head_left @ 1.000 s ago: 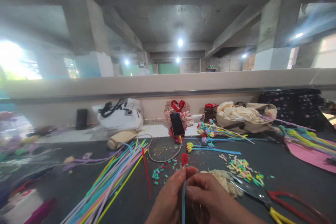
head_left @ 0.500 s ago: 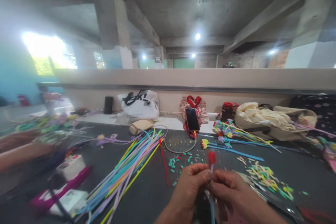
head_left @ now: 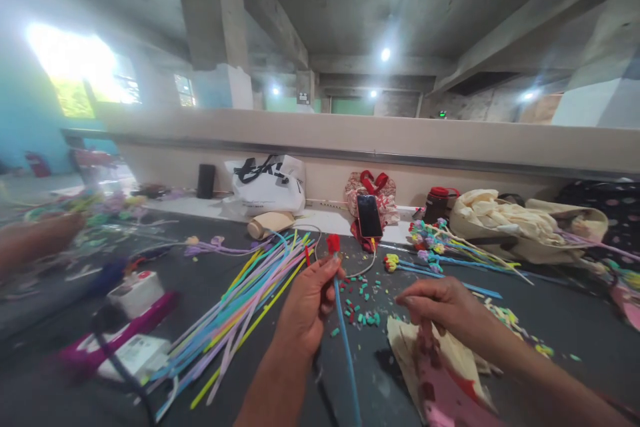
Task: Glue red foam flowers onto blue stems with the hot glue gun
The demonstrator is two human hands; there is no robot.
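Note:
My left hand (head_left: 311, 300) pinches a blue pipe cleaner (head_left: 346, 340) just below the red fuzzy flower head (head_left: 333, 244) at its top. The stem hangs down toward the table's near edge. To the right, my right hand (head_left: 440, 307) is apart from the stem, its thumb and fingertips drawn together; whatever is between them is too small to make out. Below that hand is a pink tool (head_left: 450, 393) that looks like a glue gun, on a cream cloth (head_left: 403, 340). Whether the hand touches the tool is unclear.
Pipe cleaners (head_left: 250, 300) lie in a bundle at left. Small cut pieces (head_left: 367, 317) dot the black table. Finished flowers (head_left: 425, 247), a phone (head_left: 369, 217) and bags stand behind. White adapters (head_left: 135, 293) and another person's arm (head_left: 35, 243) are at far left.
My hands have parted. The left one has moved left and up with the red-topped stem, and the right one has let go of it and moved right. The pink tool and cloth now show.

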